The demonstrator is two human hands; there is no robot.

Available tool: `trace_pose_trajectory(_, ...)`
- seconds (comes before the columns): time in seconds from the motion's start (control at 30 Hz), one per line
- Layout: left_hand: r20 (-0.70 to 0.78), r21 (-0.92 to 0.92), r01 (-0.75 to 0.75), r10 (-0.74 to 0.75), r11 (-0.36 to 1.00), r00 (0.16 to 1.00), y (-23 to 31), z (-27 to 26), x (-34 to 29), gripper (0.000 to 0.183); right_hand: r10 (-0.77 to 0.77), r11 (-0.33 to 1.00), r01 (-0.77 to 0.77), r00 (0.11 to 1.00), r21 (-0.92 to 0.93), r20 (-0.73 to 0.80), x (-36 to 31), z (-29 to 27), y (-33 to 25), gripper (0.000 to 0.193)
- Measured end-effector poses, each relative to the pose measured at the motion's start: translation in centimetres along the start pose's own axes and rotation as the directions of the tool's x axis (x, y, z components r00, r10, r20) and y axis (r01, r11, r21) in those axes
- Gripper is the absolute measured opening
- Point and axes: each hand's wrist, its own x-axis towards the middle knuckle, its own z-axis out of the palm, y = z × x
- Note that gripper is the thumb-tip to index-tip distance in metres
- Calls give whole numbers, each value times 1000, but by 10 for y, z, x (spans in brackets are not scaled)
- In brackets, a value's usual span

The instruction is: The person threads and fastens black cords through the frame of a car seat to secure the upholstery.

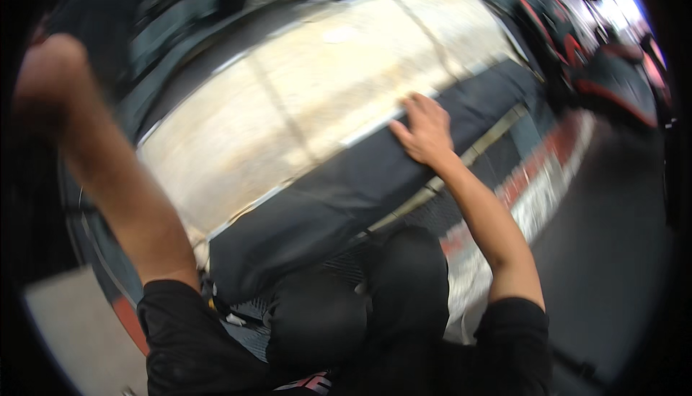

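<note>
A long, padded seat-like piece lies in front of me, with a cream-coloured foam face (324, 72) crossed by narrow grooves. Along its near side a black fabric cover (324, 194) is folded back, with thin white strips at the border. My right hand (427, 128) rests where cover and foam meet; its thumb stands apart from the fingers, and it appears to grip nothing. Far to the left, my left hand (54, 72) is raised beyond the foam's left end. Motion blur and shadow hide its fingers and anything in them.
My black-clad knees (321, 317) are close to the cover's near edge. A red and silvery-white shiny strip (533, 187) runs along the right side. Dark red-edged objects (613, 86) stand at the far right. A pale flat panel (79, 324) lies at lower left.
</note>
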Motion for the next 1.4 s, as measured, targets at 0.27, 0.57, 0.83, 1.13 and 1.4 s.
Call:
trace_pose_trajectory(0.27, 579, 735, 29, -648, 678, 495, -47, 116, -196, 62, -118, 993, 119, 979, 2, 165, -52, -123, 46, 50)
trace_pose_trajectory(0.57, 625, 693, 85, -655, 716, 425, -40, 135, -206, 59, 962, 227, -941, 177, 249, -208, -296, -181, 328, 29)
trace_pose_trajectory(0.83, 694, 618, 55, -577, 784, 430, -58, 118, -199, 53, 995, 29, -986, 44, 165, 90, -345, 40, 283, 32)
trace_pose_trajectory(1.13, 693, 618, 59, -579, 784, 429, -55, 125, -203, 54, 673, 706, -705, 643, -59, 366, -202, 75, 225, 51)
trace_pose_trajectory(1.4, 678, 654, 43, -611, 755, 409, -56, 125, -203, 55, 681, 671, -741, 625, 16, 382, -167, 118, 233, 29)
